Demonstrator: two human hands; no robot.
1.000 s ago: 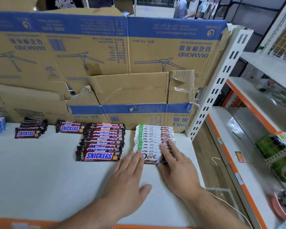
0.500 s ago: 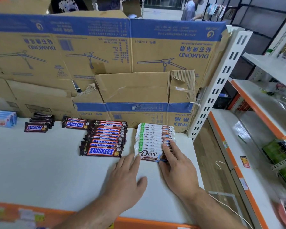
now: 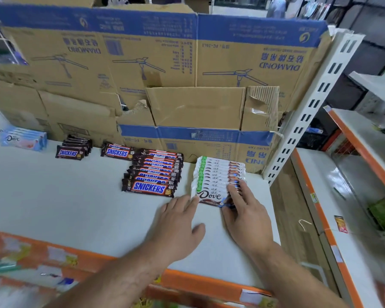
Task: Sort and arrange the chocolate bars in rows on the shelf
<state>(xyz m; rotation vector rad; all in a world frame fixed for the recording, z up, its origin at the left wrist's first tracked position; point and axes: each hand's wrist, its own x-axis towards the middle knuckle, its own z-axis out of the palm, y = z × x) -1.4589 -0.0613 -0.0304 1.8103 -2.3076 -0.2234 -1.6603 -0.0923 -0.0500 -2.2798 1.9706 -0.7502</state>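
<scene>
The white Dove bars (image 3: pixel 218 176) lie overlapped in a row at the shelf's (image 3: pixel 53 196) right end, the right hand (image 3: pixel 245 216) with fingers spread along their right edge and the left hand (image 3: pixel 178 227) flat, fingers loosely together, at the near-left corner. This looks like squaring the row; next probably the loose Snickers bars (image 3: pixel 152 172) to the left need straightening. Only the nearest Dove wrapper is fully readable, and a far-left blue Dove pack (image 3: pixel 23 140) is blurred.

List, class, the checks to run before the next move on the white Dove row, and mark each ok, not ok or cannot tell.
1. Both hands at the white Dove row: left hand at its front left corner, right hand on its right side: ok.
2. Row sits apart from the long Snickers row: ok.
3. Dove bars overlap evenly: ok.
4. All Snickers in one row: not ok, two small groups sit further left.
5. Bar count: cannot tell.
</scene>
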